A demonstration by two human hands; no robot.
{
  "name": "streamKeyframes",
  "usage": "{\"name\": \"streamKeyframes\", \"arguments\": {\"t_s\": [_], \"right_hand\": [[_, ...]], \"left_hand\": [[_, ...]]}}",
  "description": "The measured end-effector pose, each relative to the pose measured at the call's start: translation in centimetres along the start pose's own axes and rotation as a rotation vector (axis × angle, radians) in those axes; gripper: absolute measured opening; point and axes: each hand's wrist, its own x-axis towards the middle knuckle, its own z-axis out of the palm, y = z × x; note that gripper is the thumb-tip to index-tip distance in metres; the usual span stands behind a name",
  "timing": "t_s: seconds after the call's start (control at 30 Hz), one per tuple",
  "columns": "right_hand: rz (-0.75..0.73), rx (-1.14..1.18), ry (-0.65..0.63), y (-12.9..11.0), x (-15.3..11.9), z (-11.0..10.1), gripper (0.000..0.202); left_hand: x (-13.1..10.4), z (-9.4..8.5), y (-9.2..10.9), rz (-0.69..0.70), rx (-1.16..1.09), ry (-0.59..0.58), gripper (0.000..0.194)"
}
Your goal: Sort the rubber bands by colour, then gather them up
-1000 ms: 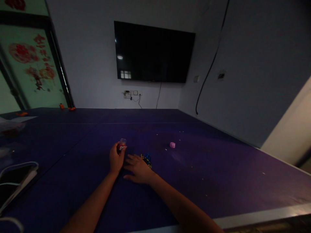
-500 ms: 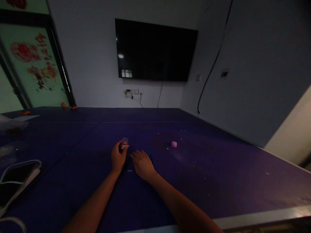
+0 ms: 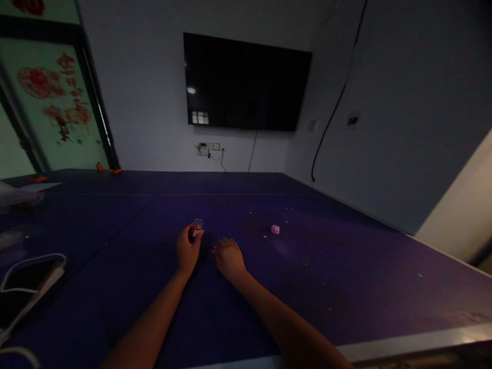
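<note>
My left hand (image 3: pixel 187 251) is closed round a small clear jar (image 3: pixel 197 225), its glassy rim upward and something red and white showing in its lower part. To the right, my right hand (image 3: pixel 229 259) is low at the purple surface, back upward and fingers curled down. A small reddish bit (image 3: pixel 213 249) peeks out at its fingertips, and a sliver of a blue thing (image 3: pixel 240 245) shows beyond its knuckles. What lies under the fingers is hidden. Farther right, a small pink piece (image 3: pixel 275 229) lies by itself.
A phone with a white cable (image 3: pixel 36 274) lies at the left, near clear plastic bags (image 3: pixel 17 200). Orange pieces (image 3: pixel 115 171) are at the far left edge. White specks dot the purple tabletop (image 3: pixel 307 307). A television (image 3: pixel 246 82) hangs on the wall.
My right hand has shifted slightly right and its fingers have curled in over the blue thing, now mostly covered. A reddish bit appears at the fingertips. My left hand keeps the jar nearly still.
</note>
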Motion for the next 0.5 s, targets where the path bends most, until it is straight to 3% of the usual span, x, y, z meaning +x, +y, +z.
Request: {"name": "streamKeyframes", "arguments": {"t_s": [0.1,0.3,0.4,0.5], "right_hand": [[0.011,-0.028,-0.065,-0.2,1.8,1.0,0.035],[-0.087,-0.257,-0.427,-0.7,5.9,2.0,0.038],[-0.098,-0.290,-0.489,-0.5,5.7,1.0,0.034],[-0.138,-0.271,-0.492,0.0,4.0,-1.1,0.042]], "left_hand": [[0.0,0.0,0.1,0.018,0.004,-0.002,0.039],[-0.1,0.1,0.1,0.024,0.014,-0.001,0.043],[-0.1,0.1,0.0,0.033,0.012,0.001,0.042],[-0.1,0.0,0.0,0.036,0.021,-0.003,0.040]]}}
